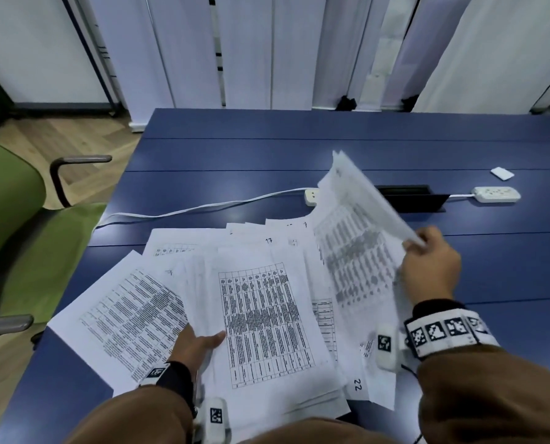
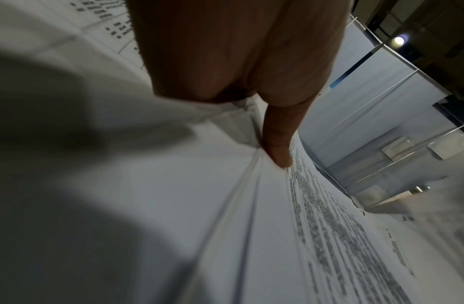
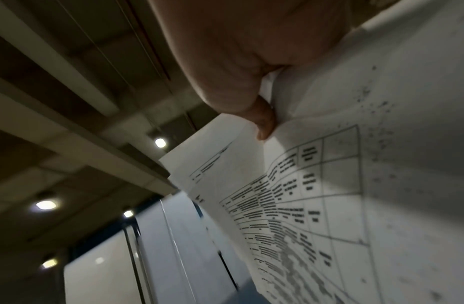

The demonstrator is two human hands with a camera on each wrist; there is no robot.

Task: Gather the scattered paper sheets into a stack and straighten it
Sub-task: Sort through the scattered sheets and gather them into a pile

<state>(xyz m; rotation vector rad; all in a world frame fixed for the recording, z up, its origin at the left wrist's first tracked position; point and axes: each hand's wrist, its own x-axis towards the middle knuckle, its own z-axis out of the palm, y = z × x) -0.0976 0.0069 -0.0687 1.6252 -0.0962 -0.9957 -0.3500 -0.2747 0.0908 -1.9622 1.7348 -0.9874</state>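
Observation:
Several white printed sheets point(image 1: 260, 322) lie fanned and overlapping on the near half of the blue table point(image 1: 235, 155). My left hand point(image 1: 200, 344) holds the near-left edge of the middle pile, thumb on top and fingers hidden under the paper; the left wrist view shows the thumb point(image 2: 277, 144) pressing on the sheets point(image 2: 225, 205). My right hand point(image 1: 430, 267) pinches the right edge of a few sheets point(image 1: 356, 225) and holds them raised and tilted above the pile. In the right wrist view a fingertip point(image 3: 264, 121) clamps those lifted sheets point(image 3: 316, 195).
A white power strip point(image 1: 496, 194) and a white cable point(image 1: 203, 206) lie across the table behind the papers, beside a black cable hatch point(image 1: 411, 200). A small white card point(image 1: 502, 173) lies far right. A green chair point(image 1: 17, 238) stands at the left table edge.

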